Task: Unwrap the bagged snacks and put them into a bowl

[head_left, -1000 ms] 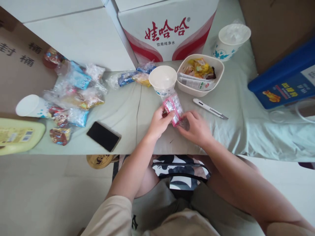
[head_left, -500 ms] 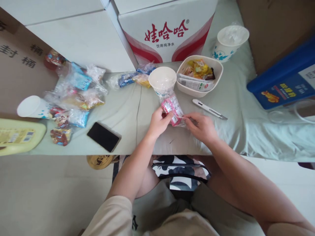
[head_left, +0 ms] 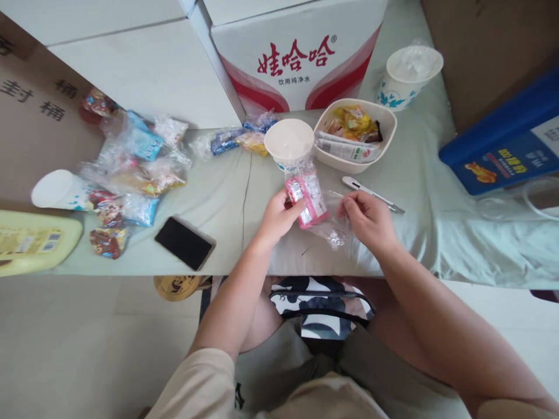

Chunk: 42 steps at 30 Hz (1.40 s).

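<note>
While seated at the cloth-covered table (head_left: 218,192), pinched a pink snack packet (head_left: 308,198) in the left hand (head_left: 277,218) just above the cloth and clutched clear wrapper (head_left: 334,233) in the right hand (head_left: 369,218). Had a utility knife (head_left: 371,194) just beyond, then a paper cup (head_left: 289,142) beside a snack-filled bowl (head_left: 384,125).

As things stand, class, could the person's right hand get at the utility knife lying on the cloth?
Probably yes: the utility knife lies just beyond the right hand with nothing between them, though that hand is pinching a clear wrapper.
</note>
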### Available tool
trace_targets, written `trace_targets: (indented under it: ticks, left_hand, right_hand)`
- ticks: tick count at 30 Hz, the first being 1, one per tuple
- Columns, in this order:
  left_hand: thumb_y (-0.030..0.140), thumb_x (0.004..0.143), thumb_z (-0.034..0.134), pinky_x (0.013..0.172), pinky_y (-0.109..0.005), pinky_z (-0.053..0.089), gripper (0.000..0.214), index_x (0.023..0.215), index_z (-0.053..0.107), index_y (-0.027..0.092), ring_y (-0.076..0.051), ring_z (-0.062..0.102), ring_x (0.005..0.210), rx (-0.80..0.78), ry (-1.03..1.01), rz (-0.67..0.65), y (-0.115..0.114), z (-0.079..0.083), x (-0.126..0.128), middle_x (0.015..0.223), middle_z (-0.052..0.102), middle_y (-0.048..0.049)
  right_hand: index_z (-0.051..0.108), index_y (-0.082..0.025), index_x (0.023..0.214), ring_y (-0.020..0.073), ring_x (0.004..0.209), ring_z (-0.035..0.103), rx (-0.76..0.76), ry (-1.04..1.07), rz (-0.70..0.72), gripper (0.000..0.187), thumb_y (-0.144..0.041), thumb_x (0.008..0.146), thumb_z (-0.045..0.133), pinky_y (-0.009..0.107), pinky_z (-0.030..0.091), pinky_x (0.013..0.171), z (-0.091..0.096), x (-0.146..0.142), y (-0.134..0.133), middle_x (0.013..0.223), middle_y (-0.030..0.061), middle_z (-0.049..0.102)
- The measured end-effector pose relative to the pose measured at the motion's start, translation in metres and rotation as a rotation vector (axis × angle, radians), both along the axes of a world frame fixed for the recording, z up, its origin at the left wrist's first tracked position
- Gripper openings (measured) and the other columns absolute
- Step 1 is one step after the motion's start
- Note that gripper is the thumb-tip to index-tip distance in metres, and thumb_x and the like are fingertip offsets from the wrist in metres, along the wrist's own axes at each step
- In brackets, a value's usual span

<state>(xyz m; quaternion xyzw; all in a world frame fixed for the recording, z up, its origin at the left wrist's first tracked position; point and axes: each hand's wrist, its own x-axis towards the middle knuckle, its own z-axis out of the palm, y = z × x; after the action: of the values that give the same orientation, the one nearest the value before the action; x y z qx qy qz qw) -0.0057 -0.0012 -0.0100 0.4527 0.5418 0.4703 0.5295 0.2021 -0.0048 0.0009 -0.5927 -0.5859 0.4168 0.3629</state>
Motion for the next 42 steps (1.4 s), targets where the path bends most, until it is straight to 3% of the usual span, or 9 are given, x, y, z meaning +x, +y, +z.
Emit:
trace_targets:
  ticks: [6, 10, 16, 22, 28, 32, 36, 39, 42]
  left_hand:
    - [0.039, 0.071, 0.081, 0.07, -0.03, 0.054, 0.028, 0.088, 0.07, 0.019, -0.019, 0.07, 0.076, -0.049, -0.098, 0.196, 0.005, 0.001, -0.007, 0.083, 0.076, -0.0028]
    - [0.037, 0.068, 0.081, 0.072, -0.031, 0.055, 0.03, 0.089, 0.069, 0.019, -0.021, 0.073, 0.079, -0.074, -0.193, 0.266, 0.008, 0.002, -0.009, 0.085, 0.077, -0.0036]
    - [0.031, 0.068, 0.078, 0.072, -0.03, 0.055, 0.029, 0.093, 0.072, 0.018, -0.021, 0.072, 0.08, -0.143, -0.111, 0.06, 0.001, 0.008, -0.005, 0.089, 0.078, -0.0039]
    - [0.033, 0.068, 0.079, 0.074, -0.031, 0.056, 0.04, 0.105, 0.073, 0.018, -0.023, 0.072, 0.087, -0.167, -0.093, -0.137, -0.004, 0.014, -0.001, 0.097, 0.079, -0.005]
    - [0.028, 0.063, 0.074, 0.074, -0.031, 0.055, 0.037, 0.099, 0.073, 0.018, -0.022, 0.072, 0.084, -0.186, -0.237, -0.112, -0.002, 0.012, 0.0, 0.092, 0.078, -0.0032]
    - [0.029, 0.065, 0.072, 0.072, -0.03, 0.054, 0.034, 0.098, 0.072, 0.018, -0.02, 0.071, 0.081, -0.206, -0.224, -0.099, -0.004, 0.013, 0.006, 0.091, 0.078, -0.003]
    - [0.023, 0.065, 0.065, 0.065, -0.026, 0.05, 0.03, 0.094, 0.073, 0.019, -0.017, 0.066, 0.073, -0.184, -0.084, -0.061, -0.004, 0.013, 0.01, 0.081, 0.074, 0.0009]
    - [0.023, 0.065, 0.064, 0.061, -0.027, 0.047, 0.028, 0.091, 0.073, 0.02, -0.017, 0.063, 0.066, -0.197, -0.052, -0.109, -0.005, 0.012, 0.008, 0.074, 0.071, 0.0012]
    - [0.027, 0.061, 0.065, 0.055, -0.027, 0.044, 0.022, 0.081, 0.07, 0.02, -0.016, 0.059, 0.057, -0.235, -0.107, -0.156, -0.004, 0.01, 0.002, 0.066, 0.067, 0.0016]
  right_hand:
    - [0.062, -0.023, 0.081, 0.0161, 0.058, 0.061, -0.026, 0.11, -0.065, 0.024, -0.043, 0.092, 0.058, 0.029, 0.047, 0.056, -0.003, 0.001, 0.004, 0.066, 0.0011, 0.066]
    - [0.06, -0.024, 0.102, 0.0159, 0.066, 0.063, 0.002, 0.109, -0.203, 0.021, -0.04, 0.089, 0.061, 0.029, 0.049, 0.056, -0.005, 0.001, 0.004, 0.094, 0.0046, 0.07]
    - [0.051, -0.024, 0.123, 0.0234, 0.104, 0.069, 0.218, 0.074, -0.046, 0.043, -0.042, 0.087, 0.066, 0.041, 0.057, 0.087, -0.011, 0.0, -0.001, 0.127, 0.013, 0.066]
    - [0.06, -0.022, 0.096, 0.0147, 0.058, 0.06, 0.039, 0.041, 0.001, 0.022, -0.044, 0.09, 0.061, 0.029, 0.047, 0.058, -0.007, -0.003, -0.001, 0.068, -0.0016, 0.065]
    - [0.058, -0.023, 0.086, 0.0133, 0.047, 0.054, -0.082, 0.051, -0.111, 0.016, -0.039, 0.089, 0.057, 0.027, 0.041, 0.044, -0.005, -0.003, 0.003, 0.068, 0.0, 0.063]
    - [0.06, -0.025, 0.102, 0.0217, 0.08, 0.067, 0.323, -0.174, -0.184, 0.017, -0.028, 0.085, 0.062, 0.039, 0.057, 0.069, -0.004, -0.001, -0.004, 0.106, 0.0108, 0.066]
    - [0.063, -0.026, 0.103, 0.0289, 0.105, 0.066, 0.546, -0.258, 0.053, 0.013, -0.025, 0.091, 0.057, 0.049, 0.055, 0.092, -0.003, -0.005, -0.009, 0.108, 0.0124, 0.065]
    - [0.057, -0.024, 0.122, 0.0306, 0.111, 0.064, 0.439, -0.161, -0.013, 0.041, -0.034, 0.083, 0.069, 0.049, 0.056, 0.091, -0.007, -0.008, -0.005, 0.126, 0.0159, 0.063]
    - [0.056, -0.024, 0.12, 0.0205, 0.076, 0.065, 0.141, 0.046, -0.009, 0.046, -0.045, 0.082, 0.071, 0.038, 0.056, 0.07, -0.009, -0.007, 0.003, 0.097, 0.0062, 0.07]
